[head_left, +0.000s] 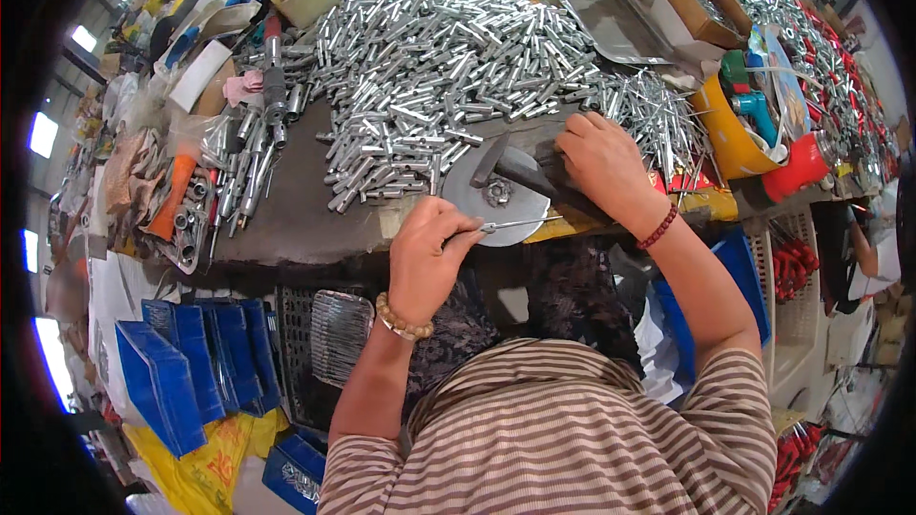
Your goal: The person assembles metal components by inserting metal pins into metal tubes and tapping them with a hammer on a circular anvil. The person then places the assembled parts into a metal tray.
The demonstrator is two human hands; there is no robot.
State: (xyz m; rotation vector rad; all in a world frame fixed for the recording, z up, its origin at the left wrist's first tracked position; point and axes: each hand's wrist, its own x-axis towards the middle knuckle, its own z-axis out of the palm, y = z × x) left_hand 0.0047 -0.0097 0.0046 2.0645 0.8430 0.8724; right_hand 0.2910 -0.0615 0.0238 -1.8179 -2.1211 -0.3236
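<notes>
My left hand (426, 240) pinches a slim metal rod (523, 224) with a thicker sleeve at its near end; the rod points right across the front of a round grey metal plate (465, 198). A small round metal socket (497, 193) sits mid-plate. Over the plate lies a hammer head (489, 160), its dark handle (553, 183) running right beside my right hand (603, 160). The fingers of that hand are curled together near the bench; what they hold, if anything, is hidden. Beyond the plate spreads a big heap of short shiny metal tubes (448, 57).
Thin metal rods (654, 119) lie piled right of my right hand. Farther right stand a yellow tub (730, 133) with tools and a metal tray (611, 19). Hand tools and an orange-handled tool (175, 195) crowd the left. Blue bins (157, 377) stand below the bench edge.
</notes>
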